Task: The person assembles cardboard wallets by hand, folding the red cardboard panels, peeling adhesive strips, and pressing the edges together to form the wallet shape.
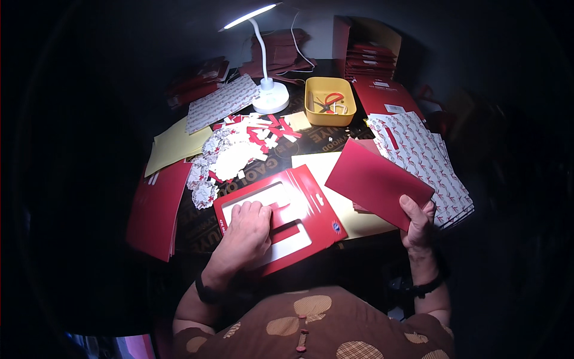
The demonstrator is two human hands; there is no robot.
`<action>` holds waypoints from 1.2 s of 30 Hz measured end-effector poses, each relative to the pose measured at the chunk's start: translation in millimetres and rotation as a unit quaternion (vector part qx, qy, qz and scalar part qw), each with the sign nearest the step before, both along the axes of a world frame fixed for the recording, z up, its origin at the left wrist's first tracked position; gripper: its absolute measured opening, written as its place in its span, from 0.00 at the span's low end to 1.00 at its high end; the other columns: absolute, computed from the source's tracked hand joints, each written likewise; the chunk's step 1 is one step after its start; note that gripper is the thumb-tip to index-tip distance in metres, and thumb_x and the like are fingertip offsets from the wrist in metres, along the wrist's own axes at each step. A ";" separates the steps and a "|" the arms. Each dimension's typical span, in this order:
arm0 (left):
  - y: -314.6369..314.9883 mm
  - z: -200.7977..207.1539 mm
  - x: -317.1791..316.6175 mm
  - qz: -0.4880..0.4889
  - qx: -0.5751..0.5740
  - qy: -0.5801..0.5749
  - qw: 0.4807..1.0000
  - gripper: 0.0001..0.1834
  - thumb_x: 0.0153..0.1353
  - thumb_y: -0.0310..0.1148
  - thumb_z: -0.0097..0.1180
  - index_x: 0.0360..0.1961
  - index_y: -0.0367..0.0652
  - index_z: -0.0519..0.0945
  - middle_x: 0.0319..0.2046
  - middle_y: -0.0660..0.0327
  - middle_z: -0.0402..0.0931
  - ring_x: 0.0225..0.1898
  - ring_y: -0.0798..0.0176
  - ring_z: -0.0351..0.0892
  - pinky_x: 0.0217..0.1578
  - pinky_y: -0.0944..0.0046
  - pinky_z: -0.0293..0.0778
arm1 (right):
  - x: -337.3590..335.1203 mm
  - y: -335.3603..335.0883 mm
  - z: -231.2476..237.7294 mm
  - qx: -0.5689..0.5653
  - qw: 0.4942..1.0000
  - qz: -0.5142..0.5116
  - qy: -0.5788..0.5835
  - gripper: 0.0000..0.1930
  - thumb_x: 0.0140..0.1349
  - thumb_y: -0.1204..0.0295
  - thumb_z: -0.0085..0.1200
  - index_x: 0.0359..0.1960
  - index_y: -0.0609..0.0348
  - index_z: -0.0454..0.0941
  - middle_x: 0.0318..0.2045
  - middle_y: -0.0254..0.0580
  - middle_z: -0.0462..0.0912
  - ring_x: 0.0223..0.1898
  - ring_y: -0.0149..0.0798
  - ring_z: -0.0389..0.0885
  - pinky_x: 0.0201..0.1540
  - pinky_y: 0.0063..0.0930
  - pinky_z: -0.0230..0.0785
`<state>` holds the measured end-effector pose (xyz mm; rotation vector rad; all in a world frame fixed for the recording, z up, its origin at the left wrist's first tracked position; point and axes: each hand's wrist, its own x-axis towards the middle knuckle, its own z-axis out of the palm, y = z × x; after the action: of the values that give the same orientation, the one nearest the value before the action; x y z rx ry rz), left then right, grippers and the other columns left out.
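A flat red cardboard package (314,206) with a cut-out window lies at the table's near edge, tilted up to the right. White and red show through its window. My left hand (247,228) is closed over the left part of that window, knuckles up, its fingertips hidden. To the right, my right hand (417,224) grips a plain red card (381,182) by its lower right corner, thumb on top. The card is held above a pale yellow sheet (373,224) and partly covers it.
Patterned sheets (418,161) are stacked at right, red folders (156,209) at left. Behind the package lie paper cut-outs and scraps (236,149). A white lamp (271,99) and a yellow bin (330,116) holding scissors (327,107) stand farther back, near an open box (368,48) of red packs.
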<state>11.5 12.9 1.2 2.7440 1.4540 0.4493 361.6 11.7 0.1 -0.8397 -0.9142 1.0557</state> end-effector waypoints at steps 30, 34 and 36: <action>-13.6 7.9 1.0 -0.138 -0.170 -0.080 0.972 0.25 0.41 0.15 0.58 0.46 0.34 0.72 0.40 0.48 0.70 0.45 0.42 0.70 0.48 0.49 0.69 | 9.6 -83.0 -6.2 -0.234 0.972 0.013 0.019 0.13 0.62 0.83 0.57 0.50 0.69 0.80 0.41 0.46 0.87 0.39 0.34 0.88 0.45 0.29 0.83; -14.2 2.3 -1.0 -0.141 -0.164 -0.066 0.974 0.24 0.42 0.18 0.58 0.45 0.34 0.72 0.39 0.48 0.70 0.45 0.42 0.70 0.48 0.48 0.69 | 5.5 -89.2 -9.0 -0.226 0.974 0.009 0.022 0.13 0.63 0.83 0.57 0.50 0.69 0.80 0.41 0.46 0.87 0.38 0.34 0.88 0.46 0.29 0.82; -13.6 8.4 -2.1 -0.147 -0.172 -0.065 0.972 0.22 0.44 0.20 0.60 0.45 0.34 0.72 0.40 0.47 0.70 0.45 0.43 0.70 0.48 0.48 0.69 | 4.2 -90.1 -10.5 -0.227 0.973 0.015 0.028 0.14 0.63 0.83 0.57 0.50 0.70 0.80 0.41 0.46 0.87 0.38 0.33 0.88 0.45 0.28 0.82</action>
<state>9.4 -0.7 9.7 2.5340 0.9672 0.3224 365.7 -78.4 -10.4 -1.1681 -0.6440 1.3329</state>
